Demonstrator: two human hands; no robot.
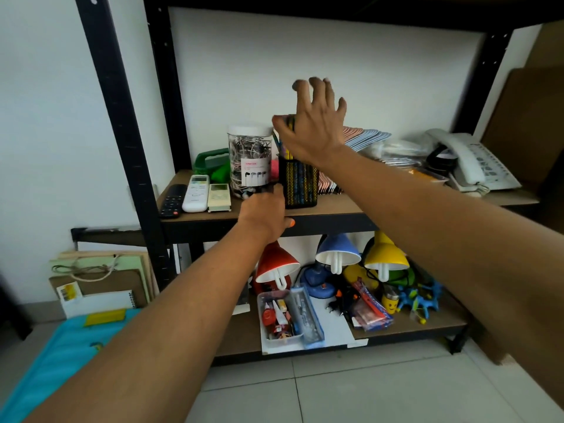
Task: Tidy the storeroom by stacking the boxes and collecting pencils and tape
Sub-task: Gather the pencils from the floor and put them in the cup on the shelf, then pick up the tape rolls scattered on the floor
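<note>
Pencils (297,175) upright in a black mesh holder (300,186) at the front edge of the middle shelf (335,209), just right of a clear jar (250,161) stuffed with cables. Nearest, both bare forearms stretched toward the rack. Left hand (264,213) at the holder's lower left side, touching or nearly so; grip hidden behind the hand, cannot tell. Right hand (312,123) blurred above the pencil tops, fingers spread wide, thumb beside the tips, holding nothing visible. Lower shelf: red lamp (276,264), blue lamp (337,253), yellow lamp (386,256). Farther right, a white telephone (476,164).
</note>
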